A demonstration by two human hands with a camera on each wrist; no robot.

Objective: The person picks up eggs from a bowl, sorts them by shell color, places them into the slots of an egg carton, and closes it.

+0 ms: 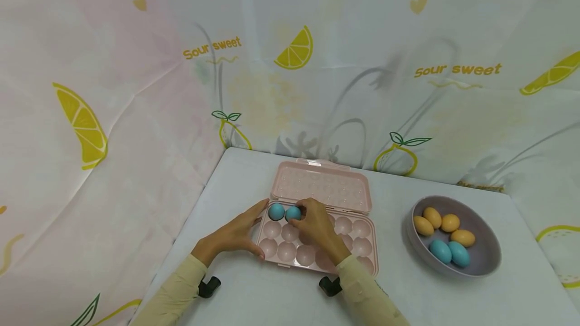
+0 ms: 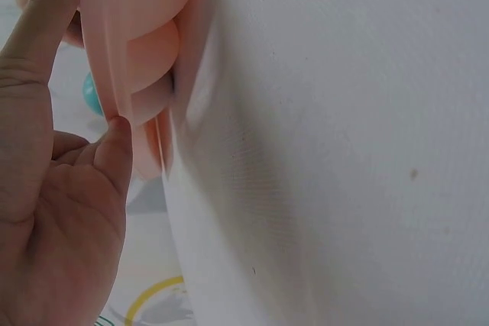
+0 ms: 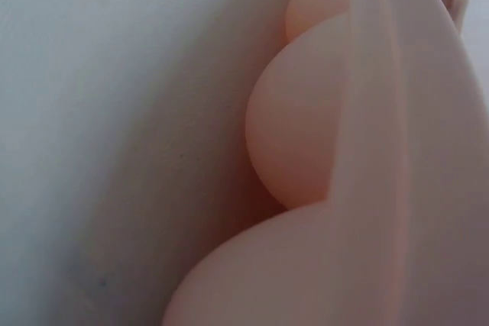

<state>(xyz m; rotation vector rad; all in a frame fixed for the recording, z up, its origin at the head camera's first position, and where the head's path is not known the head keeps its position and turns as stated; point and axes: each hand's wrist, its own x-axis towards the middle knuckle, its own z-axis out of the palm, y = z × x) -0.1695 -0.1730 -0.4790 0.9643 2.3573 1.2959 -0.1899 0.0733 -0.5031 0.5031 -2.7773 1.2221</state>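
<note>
Nearest, two sleeved arms reach over the white tabletop (image 1: 254, 301) to a pink egg tray (image 1: 362, 248) with its lid (image 1: 321, 185) folded open behind. The left hand (image 1: 235, 235) lies with fingers straight against the tray's left edge, thumb on the near corner. The right hand (image 1: 317, 225) pinches a blue egg (image 1: 293, 213) at the second cup of the far row, directly ahead of its fingertips; another blue egg (image 1: 276, 211) sits just left of it, in the corner cup. Well to the right, a grey bowl (image 1: 487, 258) holds four orange eggs and two blue ones.
</note>
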